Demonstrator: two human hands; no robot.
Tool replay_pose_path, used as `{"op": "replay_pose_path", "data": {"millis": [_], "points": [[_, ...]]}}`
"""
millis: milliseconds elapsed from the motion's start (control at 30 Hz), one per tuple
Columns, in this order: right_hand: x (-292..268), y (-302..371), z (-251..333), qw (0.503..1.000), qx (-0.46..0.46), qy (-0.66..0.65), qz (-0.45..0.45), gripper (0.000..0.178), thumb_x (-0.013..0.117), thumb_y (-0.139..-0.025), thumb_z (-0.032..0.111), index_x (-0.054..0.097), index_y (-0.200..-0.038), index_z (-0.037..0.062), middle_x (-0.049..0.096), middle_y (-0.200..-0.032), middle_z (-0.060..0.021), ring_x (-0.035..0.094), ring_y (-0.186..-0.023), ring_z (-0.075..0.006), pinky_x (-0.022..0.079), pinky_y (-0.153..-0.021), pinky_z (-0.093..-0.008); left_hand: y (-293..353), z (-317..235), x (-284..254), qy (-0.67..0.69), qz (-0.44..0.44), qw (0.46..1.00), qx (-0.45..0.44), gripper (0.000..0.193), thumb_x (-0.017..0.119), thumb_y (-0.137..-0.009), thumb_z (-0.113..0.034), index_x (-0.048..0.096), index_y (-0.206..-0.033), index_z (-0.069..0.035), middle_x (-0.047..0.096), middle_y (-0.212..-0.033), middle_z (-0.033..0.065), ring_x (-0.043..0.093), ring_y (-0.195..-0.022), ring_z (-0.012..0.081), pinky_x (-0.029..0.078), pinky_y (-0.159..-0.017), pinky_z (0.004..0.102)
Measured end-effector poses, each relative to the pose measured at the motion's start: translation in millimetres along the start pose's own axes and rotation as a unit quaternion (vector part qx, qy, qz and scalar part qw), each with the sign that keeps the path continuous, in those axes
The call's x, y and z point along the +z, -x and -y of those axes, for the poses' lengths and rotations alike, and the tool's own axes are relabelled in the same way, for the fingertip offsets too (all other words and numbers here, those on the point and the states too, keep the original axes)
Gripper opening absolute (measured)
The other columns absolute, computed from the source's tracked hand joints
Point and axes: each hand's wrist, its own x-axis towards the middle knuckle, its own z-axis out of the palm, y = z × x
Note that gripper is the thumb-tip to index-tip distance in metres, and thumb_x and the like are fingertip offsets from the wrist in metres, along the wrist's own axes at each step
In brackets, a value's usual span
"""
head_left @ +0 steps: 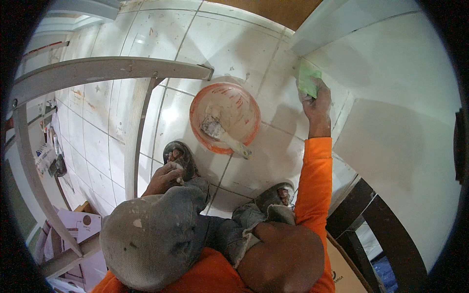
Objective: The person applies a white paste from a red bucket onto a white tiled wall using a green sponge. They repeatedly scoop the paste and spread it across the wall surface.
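My right hand reaches out at the far right, low by the foot of the white wall. Its fingers are closed round a pale green sheet that looks like sandpaper, held against or close to the wall's base. My left hand hangs beside my left knee, above the left sandal. Its dusty fingers are curled together, and I see nothing in them. Between my feet and the far wall stands an orange-rimmed basin, smeared inside with pale paste. A paste-covered brush leans in it, its handle over the near rim.
A metal stepladder stands at the left, one leg ending close to the basin. White floor tiles are stained and dusty. Dark slatted furniture and a cardboard box sit at the lower right. Purple-white boxes lie lower left.
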Motion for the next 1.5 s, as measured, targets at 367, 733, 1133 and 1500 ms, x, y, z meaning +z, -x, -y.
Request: {"op": "replay_pose_path", "data": {"millis": [367,733,1133,1500], "points": [[36,44,39,0.999,-0.044,0.001,-0.003,0.011,0.059,-0.095,0.007,0.063,-0.101,-0.0007,0.064,-0.088,-0.0098,0.065,-0.073,-0.0178,0.055,-0.056,-0.0257,-22,24,-7,0.062,-0.086,0.994,0.011,0.017,0.062,-0.101,-0.019,0.058,-0.110,-0.005,0.055,-0.077,0.0038,0.063,-0.070,0.0161,0.055,-0.055,0.0299],[-4,89,47,0.998,-0.052,-0.035,0.000,0.020,0.059,-0.097,0.012,0.063,-0.113,0.0024,0.068,-0.106,-0.0089,0.070,-0.098,-0.0225,0.060,-0.082,-0.0345,-43,48,-23,0.028,-0.108,0.991,0.072,0.021,0.063,-0.101,-0.027,0.061,-0.099,-0.006,0.053,-0.063,0.0022,0.058,-0.050,0.0156,0.049,-0.047,0.0298],[15,67,2,0.799,-0.204,0.565,0.009,0.033,0.063,-0.094,0.015,0.055,-0.121,0.0003,0.070,-0.105,-0.0167,0.070,-0.100,-0.0311,0.054,-0.086,-0.0421,-59,61,-31,0.029,-0.146,0.984,0.096,0.039,0.061,-0.101,-0.042,0.061,-0.091,-0.004,0.051,-0.052,0.0039,0.055,-0.039,0.0176,0.044,-0.034,0.0308],[35,102,24,0.707,-0.267,0.653,-0.045,0.032,0.067,-0.090,0.019,0.052,-0.113,0.0028,0.070,-0.093,-0.0248,0.072,-0.084,-0.0391,0.056,-0.073,-0.0470,-61,60,-30,0.056,-0.144,0.984,0.092,0.033,0.063,-0.101,-0.037,0.064,-0.096,-0.005,0.049,-0.049,0.0039,0.054,-0.037,0.0191,0.043,-0.032,0.0333]]}}
